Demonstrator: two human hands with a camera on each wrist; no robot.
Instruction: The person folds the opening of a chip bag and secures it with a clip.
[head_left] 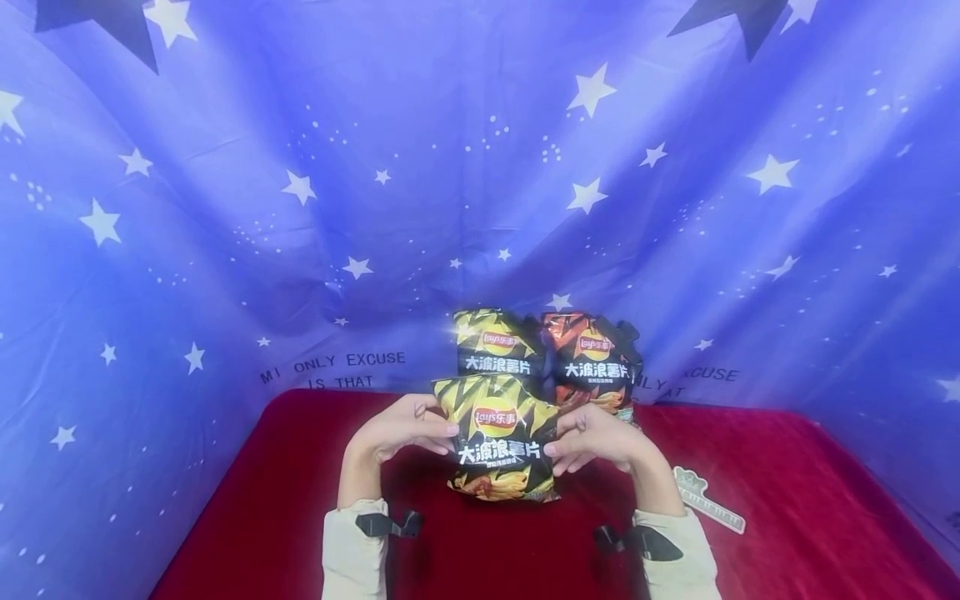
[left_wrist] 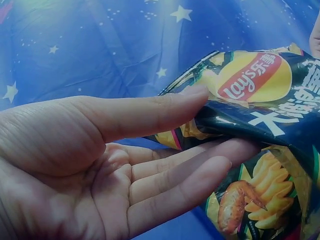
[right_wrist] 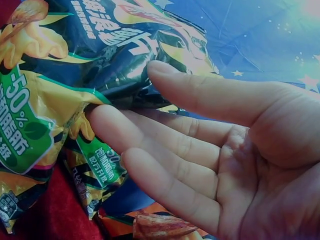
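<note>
Between my two hands is a yellow-and-black bag of Lay's potato chips [head_left: 495, 442], its printed front facing me. My left hand [head_left: 408, 429] pinches the bag's left edge, thumb on the front and fingers behind, as the left wrist view shows. On the opposite edge my right hand [head_left: 596, 437] grips in the same way, with the thumb [right_wrist: 200, 92] pressed on the black foil. A second yellow-and-black chip bag [head_left: 495, 342] stands upright behind the held one and is partly covered by it. To its right stands a red-and-black chip bag [head_left: 592, 354].
Dark red cloth [head_left: 787, 483] covers the table. On the right lies a pale ruler with a shaped top [head_left: 708, 500], beyond my right wrist. A black object [head_left: 626, 335] shows behind the red bag. Blue star-printed curtain [head_left: 420, 167] hangs around the back and sides.
</note>
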